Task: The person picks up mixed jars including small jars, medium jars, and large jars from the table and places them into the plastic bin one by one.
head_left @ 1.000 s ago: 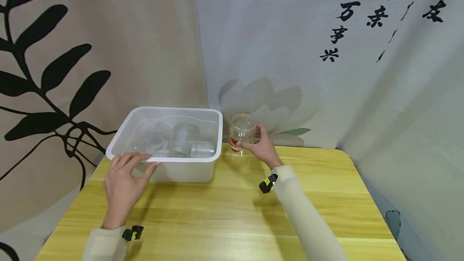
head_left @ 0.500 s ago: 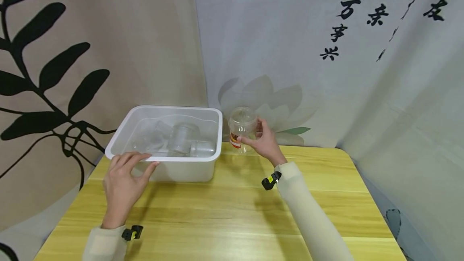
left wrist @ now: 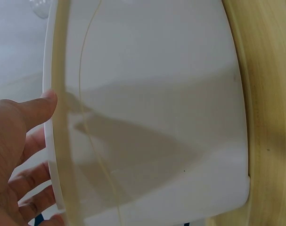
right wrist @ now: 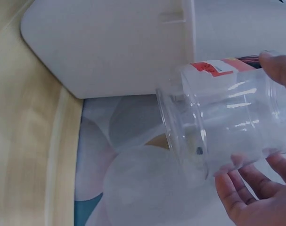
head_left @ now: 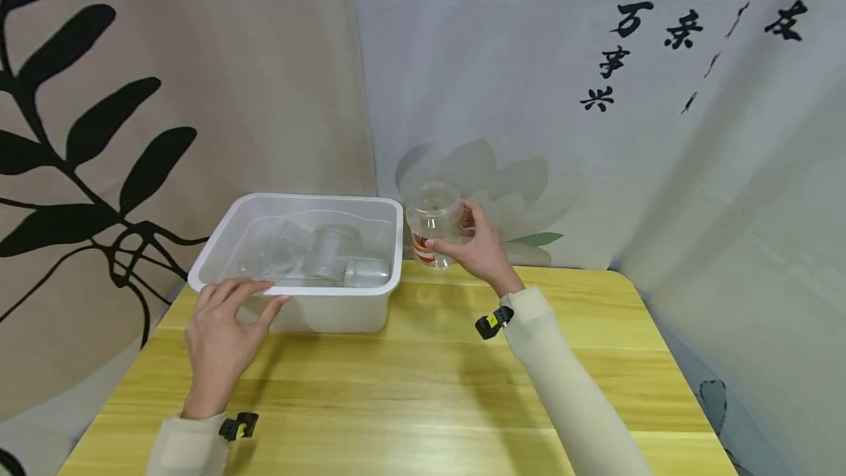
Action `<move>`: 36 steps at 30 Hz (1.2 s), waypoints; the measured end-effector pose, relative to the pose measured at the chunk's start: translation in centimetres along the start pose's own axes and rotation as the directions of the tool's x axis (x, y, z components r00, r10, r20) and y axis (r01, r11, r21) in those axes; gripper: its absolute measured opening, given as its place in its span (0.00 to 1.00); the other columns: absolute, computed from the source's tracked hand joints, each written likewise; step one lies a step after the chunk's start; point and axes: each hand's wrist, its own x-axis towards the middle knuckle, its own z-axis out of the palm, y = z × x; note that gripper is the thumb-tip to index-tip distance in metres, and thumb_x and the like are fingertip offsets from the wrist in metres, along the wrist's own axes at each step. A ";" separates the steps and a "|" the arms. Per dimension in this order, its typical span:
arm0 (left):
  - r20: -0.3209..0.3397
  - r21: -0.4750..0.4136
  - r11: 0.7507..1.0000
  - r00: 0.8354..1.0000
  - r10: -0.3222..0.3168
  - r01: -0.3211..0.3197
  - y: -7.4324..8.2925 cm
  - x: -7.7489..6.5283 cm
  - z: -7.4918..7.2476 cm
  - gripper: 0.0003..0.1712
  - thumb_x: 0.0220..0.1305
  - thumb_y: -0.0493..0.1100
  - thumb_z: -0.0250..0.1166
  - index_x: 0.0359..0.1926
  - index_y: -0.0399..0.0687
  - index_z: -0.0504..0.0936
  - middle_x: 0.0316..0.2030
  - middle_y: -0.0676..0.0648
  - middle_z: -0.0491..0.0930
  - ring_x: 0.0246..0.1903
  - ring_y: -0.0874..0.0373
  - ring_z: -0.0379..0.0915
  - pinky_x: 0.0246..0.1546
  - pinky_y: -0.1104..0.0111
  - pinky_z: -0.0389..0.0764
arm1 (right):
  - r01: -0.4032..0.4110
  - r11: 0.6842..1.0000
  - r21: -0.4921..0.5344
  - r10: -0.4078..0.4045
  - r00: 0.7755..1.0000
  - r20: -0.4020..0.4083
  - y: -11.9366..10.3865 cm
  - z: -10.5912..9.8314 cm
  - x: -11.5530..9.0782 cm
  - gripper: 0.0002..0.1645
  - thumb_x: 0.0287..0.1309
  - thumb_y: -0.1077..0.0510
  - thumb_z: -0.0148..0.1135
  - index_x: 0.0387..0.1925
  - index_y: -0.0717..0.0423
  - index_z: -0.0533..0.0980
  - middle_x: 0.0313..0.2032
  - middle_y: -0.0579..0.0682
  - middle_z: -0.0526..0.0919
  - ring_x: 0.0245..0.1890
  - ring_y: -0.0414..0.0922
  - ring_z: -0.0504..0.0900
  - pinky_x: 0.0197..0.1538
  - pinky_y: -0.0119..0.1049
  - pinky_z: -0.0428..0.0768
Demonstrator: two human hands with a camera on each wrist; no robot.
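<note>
My right hand (head_left: 485,252) holds a clear plastic jar (head_left: 432,220) with a red and orange label, just right of a white plastic bin (head_left: 330,314). In the right wrist view, the thumb lies near the label (right wrist: 213,68) and the other fingers curl against the jar's opposite side. My left hand (head_left: 221,344) pinches the bin's near rim, fingers over the edge and thumb outside; the left wrist view shows the thumb (left wrist: 41,109) against that rim. Inside the bin lie several clear containers, among them a jar (head_left: 330,252) and a smaller one (head_left: 366,272) on its side.
The bin stands at the back left of a yellow wood-grain table (head_left: 396,402). Close behind the table hangs a pale curtain (head_left: 489,79) with a printed flower and dark characters. A beige curtain (head_left: 264,94) with dark leaves covers the left side.
My right hand has lifted the jar and brought it slightly left, toward the bin's right rim. My left hand keeps its grip on the near rim.
</note>
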 end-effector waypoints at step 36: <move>-0.009 0.004 1.000 1.000 -0.002 0.002 0.0 -0.1 0.1 0.20 0.45 0.48 0.85 0.41 0.50 0.91 0.42 0.45 0.88 0.41 0.47 0.76 0.26 0.65 0.70 | 0.280 0.942 -0.183 -0.242 0.948 0.207 -9.7 1.6 2.3 0.58 0.45 0.35 0.80 0.75 0.46 0.65 0.62 0.47 0.76 0.60 0.48 0.75 0.63 0.44 0.76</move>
